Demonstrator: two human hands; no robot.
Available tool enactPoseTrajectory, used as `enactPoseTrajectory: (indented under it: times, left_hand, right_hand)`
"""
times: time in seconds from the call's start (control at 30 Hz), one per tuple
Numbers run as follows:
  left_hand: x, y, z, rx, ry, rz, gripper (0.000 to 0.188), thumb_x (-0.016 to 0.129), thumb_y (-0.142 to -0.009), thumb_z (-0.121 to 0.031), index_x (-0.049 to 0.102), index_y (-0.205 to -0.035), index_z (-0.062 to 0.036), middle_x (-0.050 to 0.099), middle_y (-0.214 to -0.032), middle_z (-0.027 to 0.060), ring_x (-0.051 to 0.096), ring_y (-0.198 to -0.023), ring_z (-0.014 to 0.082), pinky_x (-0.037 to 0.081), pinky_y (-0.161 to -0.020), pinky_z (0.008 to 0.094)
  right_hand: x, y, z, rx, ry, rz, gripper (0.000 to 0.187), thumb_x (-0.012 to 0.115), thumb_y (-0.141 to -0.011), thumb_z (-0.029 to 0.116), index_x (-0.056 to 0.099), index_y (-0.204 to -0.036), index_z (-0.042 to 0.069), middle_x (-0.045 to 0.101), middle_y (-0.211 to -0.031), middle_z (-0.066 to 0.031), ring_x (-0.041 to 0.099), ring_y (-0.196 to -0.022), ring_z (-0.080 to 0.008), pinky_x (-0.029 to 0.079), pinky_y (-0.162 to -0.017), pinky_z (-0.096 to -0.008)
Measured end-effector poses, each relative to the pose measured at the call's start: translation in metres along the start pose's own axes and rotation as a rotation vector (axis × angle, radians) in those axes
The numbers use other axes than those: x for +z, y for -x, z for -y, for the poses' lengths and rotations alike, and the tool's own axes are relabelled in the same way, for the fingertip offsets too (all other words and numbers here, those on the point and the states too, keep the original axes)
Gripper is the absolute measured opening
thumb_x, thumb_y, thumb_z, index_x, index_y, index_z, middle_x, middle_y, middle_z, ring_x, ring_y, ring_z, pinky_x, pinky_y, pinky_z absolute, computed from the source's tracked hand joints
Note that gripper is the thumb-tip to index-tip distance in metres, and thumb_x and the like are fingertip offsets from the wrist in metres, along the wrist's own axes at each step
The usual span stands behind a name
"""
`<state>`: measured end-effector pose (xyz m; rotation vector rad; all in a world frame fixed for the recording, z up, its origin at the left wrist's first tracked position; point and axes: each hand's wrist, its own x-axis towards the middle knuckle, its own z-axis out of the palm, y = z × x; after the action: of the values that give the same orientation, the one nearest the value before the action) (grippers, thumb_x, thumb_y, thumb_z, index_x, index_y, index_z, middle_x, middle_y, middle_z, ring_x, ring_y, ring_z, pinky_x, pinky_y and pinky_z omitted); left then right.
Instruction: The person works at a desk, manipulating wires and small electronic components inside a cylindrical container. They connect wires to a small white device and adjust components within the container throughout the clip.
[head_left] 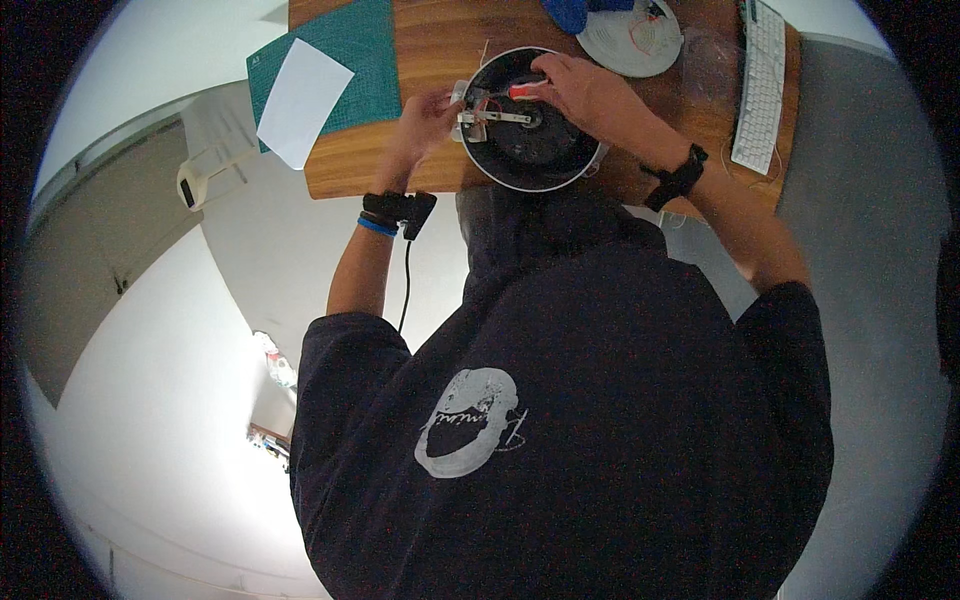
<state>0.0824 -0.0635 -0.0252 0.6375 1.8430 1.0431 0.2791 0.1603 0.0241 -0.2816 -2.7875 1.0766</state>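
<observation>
A round black dish-shaped housing (510, 160) sits at the table's near edge. Inside it lies a pale metal bar (512, 118), with thin red wires by its left end. My right hand (585, 95) reaches over the far right rim and is closed on a red-handled screwdriver (524, 91), whose tip points left towards the bar and wires. At the left rim, the fingers of my left hand (428, 125) are closed on the housing's edge, beside a whitish translucent piece (460, 128). Exactly what the left fingertips pinch is partly hidden.
On the wooden table (440, 40), a green cutting mat (350, 50) lies left under a white paper sheet (305, 100). A round white plate-like part (630, 45) with wires lies beyond my right hand, near a blue object (568, 12). A white keyboard (762, 90) stands right.
</observation>
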Motion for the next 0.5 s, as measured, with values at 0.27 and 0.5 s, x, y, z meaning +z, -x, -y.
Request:
enactPoseTrajectory:
  times: [0.27, 0.5]
  left_hand:
    - [0.0, -0.006, -0.001, -0.037, -0.136, 0.012, 0.026, 0.063, -0.102, -0.009, 0.068, -0.124, 0.0032, 0.075, -0.093, 0.0036, 0.059, -0.073, 0.0085, 0.047, -0.062, 0.0268]
    - [-0.004, -0.013, 0.014, -0.04, -0.156, 0.043, 0.026, 0.067, -0.101, -0.015, 0.07, -0.122, -0.0008, 0.075, -0.095, 0.0034, 0.063, -0.078, 0.0096, 0.051, -0.066, 0.0275]
  right_hand:
    - [-0.011, -0.002, 0.005, 0.198, 0.021, 0.259, 0.047, 0.072, -0.093, 0.019, 0.047, -0.13, 0.004, 0.049, -0.121, -0.0188, 0.06, -0.109, -0.0392, 0.052, -0.091, -0.0445]
    - [0.0, 0.005, -0.01, -0.134, 0.009, 0.038, 0.042, 0.066, -0.099, 0.029, 0.049, -0.128, 0.005, 0.057, -0.123, -0.0213, 0.064, -0.108, -0.0399, 0.054, -0.085, -0.0451]
